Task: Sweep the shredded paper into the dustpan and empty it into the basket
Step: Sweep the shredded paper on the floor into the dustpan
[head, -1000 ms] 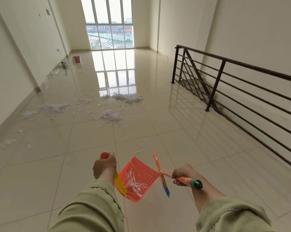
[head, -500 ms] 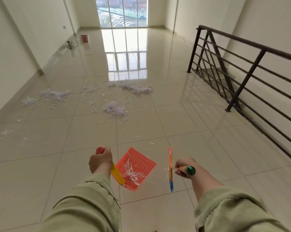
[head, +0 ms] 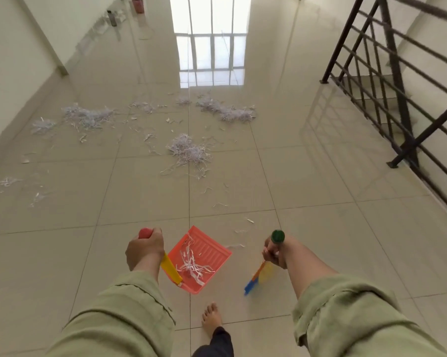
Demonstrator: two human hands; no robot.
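Since half a second before, the view had tipped further toward the floor and drawn nearer the scraps, so that a bare foot had come into sight at the bottom edge; the brush had swung from nearly upright to a slant.

Going left to right: thin scatterings of shredded paper lay near the left wall, well apart from the person; the left hand was curled tight round the red-topped yellow handle of the dustpan, which hung above the tiles with a small tangle of white strips inside it; ahead of the pan lay a central heap, and beyond it a further heap; the right hand gripped the green-capped handle of the brush, its blue end blurred and pointing down; a dark railing guarded a stairwell on the far right.

By my judgement the task was barely begun: only a few strips were collected, several heaps remained unswept, and nothing had been emptied; a small red container far off by the wall might be the basket, though I cannot tell.

No brand, label or writing could be read anywhere.
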